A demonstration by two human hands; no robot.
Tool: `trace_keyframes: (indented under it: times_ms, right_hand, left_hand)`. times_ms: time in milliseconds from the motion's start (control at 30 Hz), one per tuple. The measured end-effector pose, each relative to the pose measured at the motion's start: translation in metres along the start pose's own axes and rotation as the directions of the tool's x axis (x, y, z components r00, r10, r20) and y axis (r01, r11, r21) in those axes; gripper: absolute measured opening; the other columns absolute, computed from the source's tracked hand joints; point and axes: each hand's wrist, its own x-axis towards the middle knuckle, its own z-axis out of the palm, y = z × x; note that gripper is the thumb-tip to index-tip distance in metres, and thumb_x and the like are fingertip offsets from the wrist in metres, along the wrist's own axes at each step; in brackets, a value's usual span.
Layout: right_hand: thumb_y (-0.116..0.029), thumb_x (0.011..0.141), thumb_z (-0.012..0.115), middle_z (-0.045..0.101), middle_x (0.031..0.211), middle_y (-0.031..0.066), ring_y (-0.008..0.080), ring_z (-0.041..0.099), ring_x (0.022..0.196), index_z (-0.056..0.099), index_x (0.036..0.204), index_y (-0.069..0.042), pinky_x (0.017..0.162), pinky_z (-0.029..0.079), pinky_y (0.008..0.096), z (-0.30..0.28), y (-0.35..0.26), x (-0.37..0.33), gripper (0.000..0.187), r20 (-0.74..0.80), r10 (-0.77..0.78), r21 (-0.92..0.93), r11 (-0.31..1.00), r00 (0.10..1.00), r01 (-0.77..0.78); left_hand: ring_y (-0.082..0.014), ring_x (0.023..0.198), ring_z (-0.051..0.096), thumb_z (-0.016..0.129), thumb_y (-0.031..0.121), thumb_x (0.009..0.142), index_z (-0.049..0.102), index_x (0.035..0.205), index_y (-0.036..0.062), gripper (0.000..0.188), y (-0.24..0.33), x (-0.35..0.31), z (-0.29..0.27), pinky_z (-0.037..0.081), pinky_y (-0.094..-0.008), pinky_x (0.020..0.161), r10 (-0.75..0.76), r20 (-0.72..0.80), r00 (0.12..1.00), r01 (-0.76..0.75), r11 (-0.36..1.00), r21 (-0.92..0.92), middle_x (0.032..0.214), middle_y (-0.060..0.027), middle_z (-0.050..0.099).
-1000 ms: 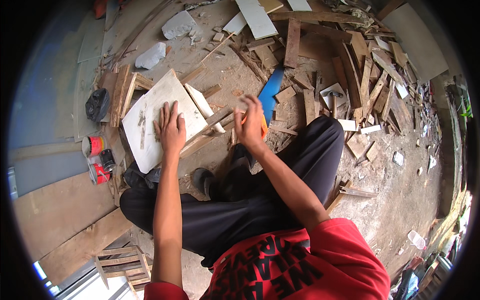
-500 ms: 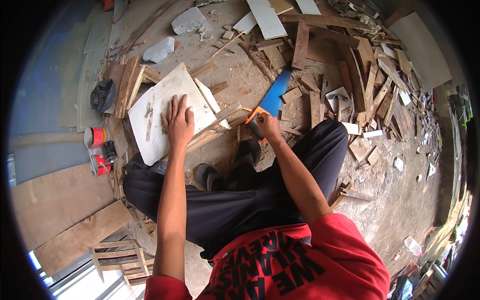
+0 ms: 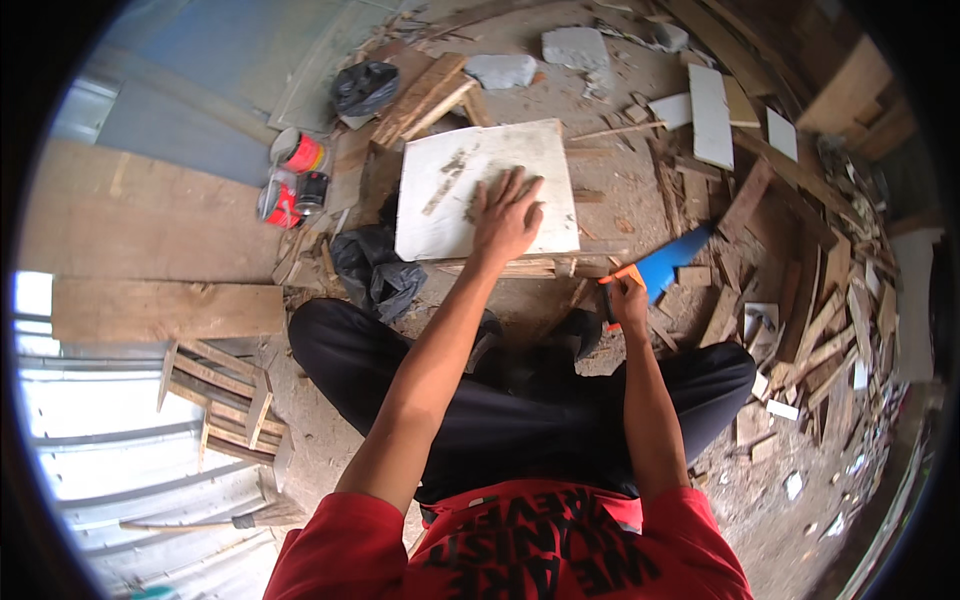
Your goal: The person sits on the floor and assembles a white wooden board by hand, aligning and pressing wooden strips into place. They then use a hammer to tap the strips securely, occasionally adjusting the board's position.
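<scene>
My left hand lies palm down on a square white board, its fingers stretched over the smeared face. Dark smudges mark the board. Under its near edge, strips of wood stick out. My right hand is wrapped round the orange and black handle of a handsaw. The blue blade points away to the far right, apart from the board and low above the wood scraps. Part of the handle is hidden by my fingers.
Wood offcuts are heaped at the right. Red and black cans and black plastic bags stand at the left. Far off lie grey-white chunks and a white plank. A slatted wooden piece lies lower left.
The whole view has swung to the left, so the board, saw and cans appear farther right. My left hand stays flat on the board and my right hand keeps its hold on the handsaw.
</scene>
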Motion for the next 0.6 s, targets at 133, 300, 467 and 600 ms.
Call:
trace_keyframes:
  times_ms: [133, 300, 467, 600]
  right_hand:
    - [-0.023, 0.094, 0.064, 0.066, 0.066, 0.0097, 0.0182, 0.063, 0.059, 0.065, 0.079, 0.002, 0.057, 0.048, 0.0356, 0.016, 0.004, -0.005, 0.029, 0.074, 0.093, -0.073, 0.993, 0.993, -0.088]
    - [-0.027, 0.094, 0.065, 0.064, 0.061, 0.0104, 0.0202, 0.06, 0.053, 0.065, 0.077, 0.001, 0.056, 0.047, 0.0371, 0.028, 0.001, -0.008, 0.033, 0.124, 0.068, -0.093, 0.994, 0.99, -0.057]
    - [-0.027, 0.09, 0.07, 0.068, 0.067, 0.0098, 0.0197, 0.066, 0.06, 0.067, 0.078, 0.0, 0.06, 0.05, 0.0355, 0.041, -0.032, -0.009, 0.03, 0.138, 0.078, -0.104, 0.993, 0.987, -0.064]
    - [-0.028, 0.086, 0.075, 0.071, 0.074, 0.0102, 0.0192, 0.069, 0.068, 0.068, 0.082, -0.001, 0.065, 0.053, 0.0336, 0.047, -0.011, -0.008, 0.028, 0.073, 0.073, -0.209, 0.976, 0.995, -0.056]
  left_hand:
    - [-0.0332, 0.14, 0.042, 0.056, 0.02, 0.099, 0.06, 0.131, 0.0075, 0.035, -0.01, -0.009, -0.017, 0.023, -0.0531, 0.117, -0.096, -0.194, 0.976, 0.016, 0.926, -0.378, 0.14, -0.014, 0.057]
    - [-0.0313, 0.109, 0.061, 0.056, 0.007, 0.097, 0.068, 0.11, 0.0002, 0.019, -0.028, -0.053, -0.062, 0.047, -0.0395, 0.095, -0.433, -0.45, 0.781, 0.08, 0.784, -0.616, 0.114, -0.0159, 0.068]
    - [-0.0226, 0.098, 0.066, 0.049, 0.003, 0.098, 0.068, 0.106, -0.0038, 0.022, -0.105, -0.146, -0.035, 0.049, -0.0321, 0.09, -0.759, -0.498, 0.42, 0.3, 0.634, -0.713, 0.105, -0.0133, 0.07]
    - [-0.0297, 0.094, 0.067, 0.056, 0.015, 0.094, 0.067, 0.108, -0.002, 0.024, -0.158, -0.214, 0.021, 0.051, -0.0378, 0.086, -0.97, -0.105, 0.217, 0.677, 0.228, -0.7, 0.101, -0.0157, 0.07]
